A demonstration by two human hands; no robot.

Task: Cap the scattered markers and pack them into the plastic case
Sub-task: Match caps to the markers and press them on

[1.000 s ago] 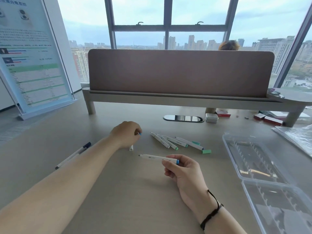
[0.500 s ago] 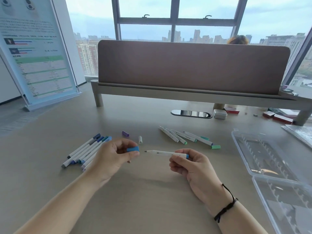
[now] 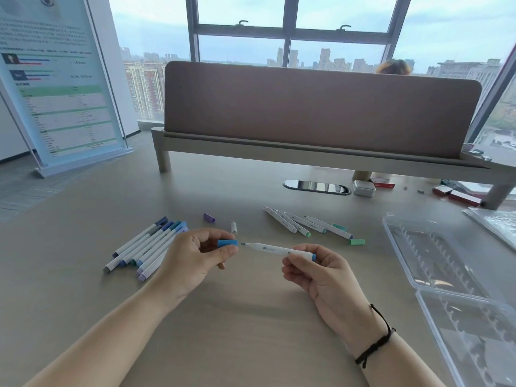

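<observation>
Closing gap: left hand [image 3: 192, 255] pinches blue cap [image 3: 227, 243], now almost at nib of marker [image 3: 276, 250] gripped by right hand [image 3: 318, 272]; half second ago clearly apart. Capping looks imminent. Case [image 3: 402, 247] lies open at right on table [image 3: 251, 317], no markers inside.

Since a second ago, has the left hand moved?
Yes. The left hand, pinching the blue cap, has come back from near the white cap toward the held marker.
</observation>
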